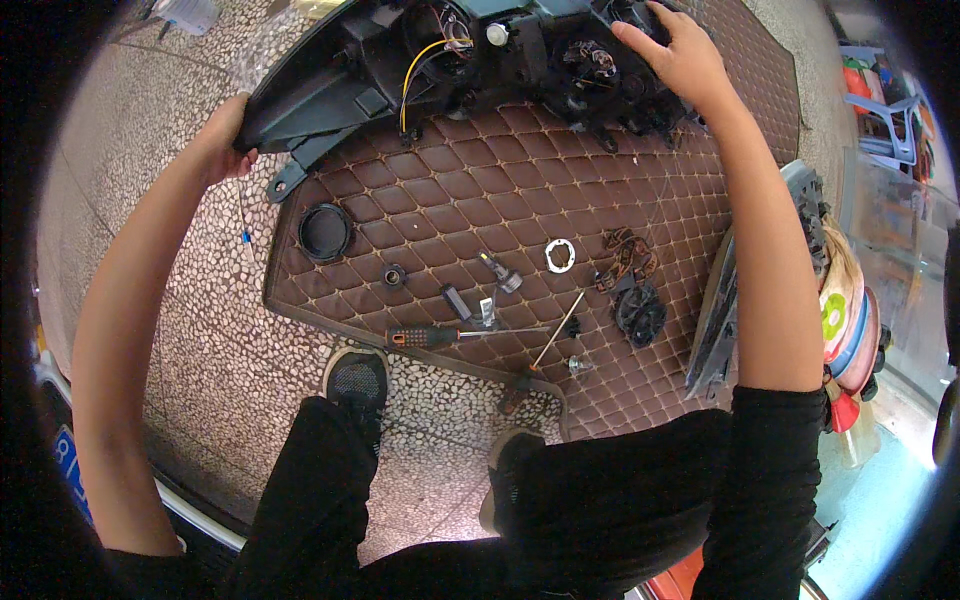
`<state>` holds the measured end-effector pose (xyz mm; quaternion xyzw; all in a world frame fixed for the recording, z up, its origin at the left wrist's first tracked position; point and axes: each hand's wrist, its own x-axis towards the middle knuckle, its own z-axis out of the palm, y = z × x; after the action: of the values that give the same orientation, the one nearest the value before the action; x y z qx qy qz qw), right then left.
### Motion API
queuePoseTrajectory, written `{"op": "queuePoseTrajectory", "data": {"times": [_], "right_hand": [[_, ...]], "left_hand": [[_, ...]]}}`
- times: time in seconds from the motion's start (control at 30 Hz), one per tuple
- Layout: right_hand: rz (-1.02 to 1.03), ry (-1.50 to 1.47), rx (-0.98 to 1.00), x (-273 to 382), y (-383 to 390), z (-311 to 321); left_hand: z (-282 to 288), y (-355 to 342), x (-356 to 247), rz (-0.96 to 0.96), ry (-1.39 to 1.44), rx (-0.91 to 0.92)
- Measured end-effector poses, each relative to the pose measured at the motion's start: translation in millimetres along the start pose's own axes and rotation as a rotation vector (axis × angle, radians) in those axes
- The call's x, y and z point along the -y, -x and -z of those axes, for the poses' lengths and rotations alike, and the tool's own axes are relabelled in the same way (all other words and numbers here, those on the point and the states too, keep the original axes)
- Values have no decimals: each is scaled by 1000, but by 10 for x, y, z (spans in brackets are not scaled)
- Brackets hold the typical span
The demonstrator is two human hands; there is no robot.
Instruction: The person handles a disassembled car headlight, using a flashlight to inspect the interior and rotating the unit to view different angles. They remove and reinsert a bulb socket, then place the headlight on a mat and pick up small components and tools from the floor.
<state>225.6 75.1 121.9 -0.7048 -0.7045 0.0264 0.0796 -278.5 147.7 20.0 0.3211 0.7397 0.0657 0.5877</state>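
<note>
A large black car headlight housing with its back toward me spans the top of the head view. My left hand grips its left end, fingers wrapped around the edge. On its right end my right hand is closed over the top, thumb on the near side. A yellow wire loops out of a round opening in the housing. Below it on the quilted brown mat lie a black round cap, a small black ring, an LED bulb and a white ring.
Two screwdrivers, one with an orange-and-black handle, lie near the mat's front edge. Coiled wires and a black round part are to the right. Another long dark part stands by my right forearm. My shoe is on speckled floor.
</note>
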Motion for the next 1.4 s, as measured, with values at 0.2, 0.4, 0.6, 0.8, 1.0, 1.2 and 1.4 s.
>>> {"op": "queuePoseTrajectory", "data": {"times": [0.2,0.4,0.6,0.8,1.0,1.2,1.4], "right_hand": [[87,83,-214,-75,147,-245],[102,-4,-235,-124,201,-266],[-507,-831,-577,-848,575,-189],[-1276,-1082,-244,-1427,1155,-387],[-1222,-1191,-73,-1237,1097,-708],[-1199,-1371,1,-1046,894,-630],[-1182,-1475,121,-934,720,-275]], "left_hand": [[-11,-38,28,38,10,12],[8,-50,23,25,-10,39],[37,-73,54,-26,-109,42],[185,-279,-35,-190,-349,-30],[32,-305,-616,-879,-548,-383],[-692,429,-1092,-1218,-574,-444],[-1275,951,-1022,-516,99,328]]}}
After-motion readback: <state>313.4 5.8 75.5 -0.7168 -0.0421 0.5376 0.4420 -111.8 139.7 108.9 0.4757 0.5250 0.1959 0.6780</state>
